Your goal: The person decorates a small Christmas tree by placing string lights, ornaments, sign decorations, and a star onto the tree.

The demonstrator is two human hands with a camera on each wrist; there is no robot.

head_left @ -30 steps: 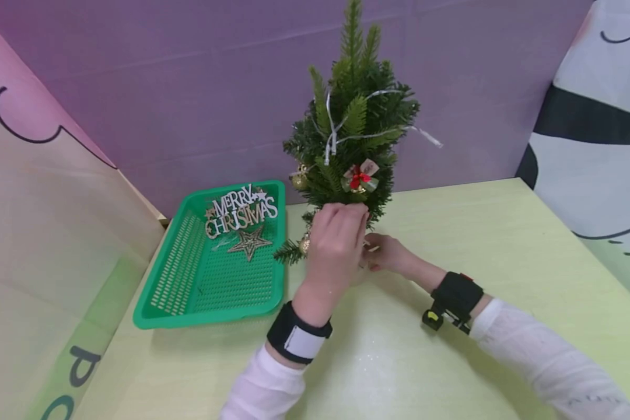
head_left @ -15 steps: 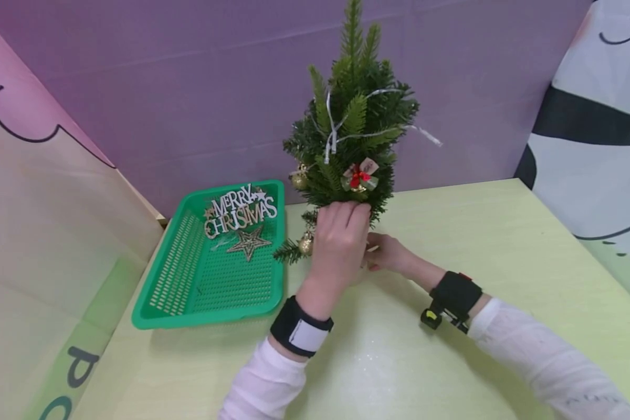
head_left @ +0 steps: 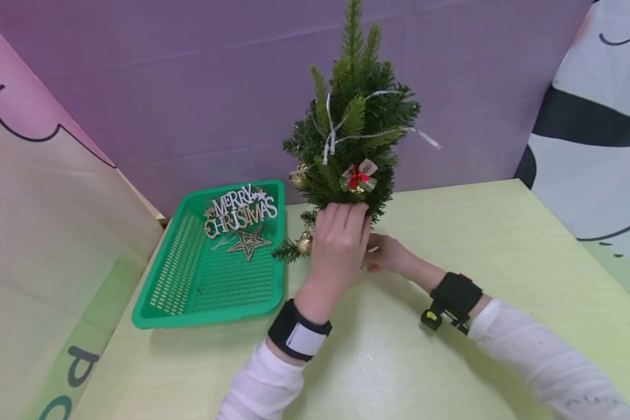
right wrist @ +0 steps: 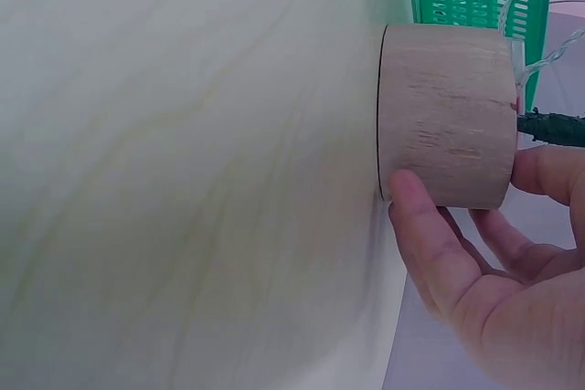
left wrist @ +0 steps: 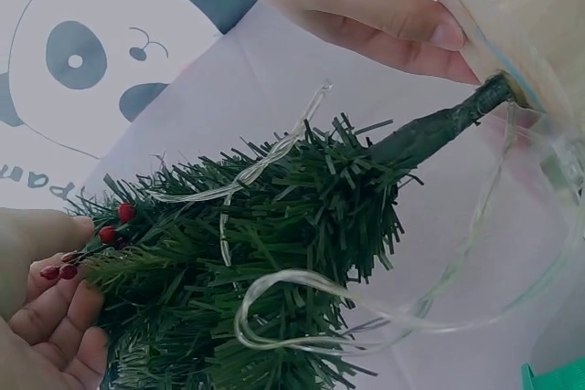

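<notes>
A small artificial Christmas tree stands upright on the table, dressed with gold baubles, a bow and a clear wire string. My left hand is in front of its lower branches. In the left wrist view, its fingers pinch a sprig with red berries at a branch tip. Down at the bottom of the tree, my right hand grips the round wooden base, thumb at the upper edge and fingers against the side. The left hand hides most of the base in the head view.
To the left sits a green plastic basket, holding a "Merry Christmas" sign and a glittery star. A purple cloth hangs behind the table. Loose clear wire trails between branches and base.
My left hand has shifted slightly down, its fingers drawing together against the lower branches. The right hand stays at the base.
</notes>
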